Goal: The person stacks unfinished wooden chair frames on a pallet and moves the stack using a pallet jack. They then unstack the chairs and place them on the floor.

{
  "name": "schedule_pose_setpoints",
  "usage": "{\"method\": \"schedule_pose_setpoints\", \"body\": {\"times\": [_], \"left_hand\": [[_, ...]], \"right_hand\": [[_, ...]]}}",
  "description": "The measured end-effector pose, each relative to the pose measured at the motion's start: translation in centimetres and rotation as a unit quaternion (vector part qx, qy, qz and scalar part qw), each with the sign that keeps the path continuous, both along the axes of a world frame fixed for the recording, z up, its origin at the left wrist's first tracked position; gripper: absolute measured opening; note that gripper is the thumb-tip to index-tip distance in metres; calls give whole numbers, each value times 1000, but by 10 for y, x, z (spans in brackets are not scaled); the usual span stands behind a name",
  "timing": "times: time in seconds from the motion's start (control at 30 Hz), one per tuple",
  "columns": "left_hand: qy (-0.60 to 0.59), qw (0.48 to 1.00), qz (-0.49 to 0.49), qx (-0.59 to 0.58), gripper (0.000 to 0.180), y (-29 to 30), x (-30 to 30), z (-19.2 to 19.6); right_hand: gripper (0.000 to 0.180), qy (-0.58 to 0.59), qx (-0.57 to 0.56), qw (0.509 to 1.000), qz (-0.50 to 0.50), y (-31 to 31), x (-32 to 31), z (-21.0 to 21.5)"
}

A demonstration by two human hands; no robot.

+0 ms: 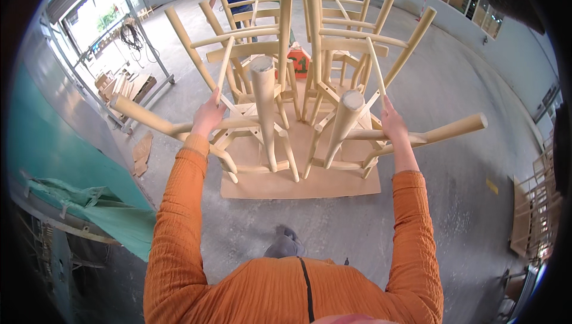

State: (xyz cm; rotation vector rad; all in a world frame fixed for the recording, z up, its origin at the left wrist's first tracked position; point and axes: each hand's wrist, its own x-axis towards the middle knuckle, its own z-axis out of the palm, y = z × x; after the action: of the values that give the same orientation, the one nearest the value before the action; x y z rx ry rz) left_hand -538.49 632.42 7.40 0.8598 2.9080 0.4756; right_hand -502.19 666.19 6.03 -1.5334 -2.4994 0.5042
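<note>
From overhead, the left hand [207, 115] and right hand [393, 122] each close around a rung of the upturned chairs [298, 91], steadying the stack between them above the board [298, 184] on the floor [453, 97].

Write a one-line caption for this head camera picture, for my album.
Left hand and right hand grip unfinished wooden chair frames stacked on a flat board.

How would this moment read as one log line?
left hand: grips chair frame | right hand: grips second chair frame | board beneath
</note>
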Motion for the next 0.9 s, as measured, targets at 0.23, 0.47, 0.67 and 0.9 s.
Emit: {"method": "schedule_pose_setpoints", "body": {"times": [0.23, 0.47, 0.67, 0.9], "left_hand": [[-4, 1000, -15, -5, 65, -19, 68, 17], [-2, 999, -39, 10, 65, 64, 59, 29], [-21, 999, -46, -8, 66, 115, 40, 41], [6, 999, -41, 0, 67, 111, 53, 45]], "right_hand": [[53, 20, 9, 1000, 18, -13, 71, -6], [53, 30, -29, 999, 1, 65, 62, 2], [53, 21, -9, 1000, 10, 114, 54, 6], [55, 30, -32, 999, 11, 110, 62, 18]]}}
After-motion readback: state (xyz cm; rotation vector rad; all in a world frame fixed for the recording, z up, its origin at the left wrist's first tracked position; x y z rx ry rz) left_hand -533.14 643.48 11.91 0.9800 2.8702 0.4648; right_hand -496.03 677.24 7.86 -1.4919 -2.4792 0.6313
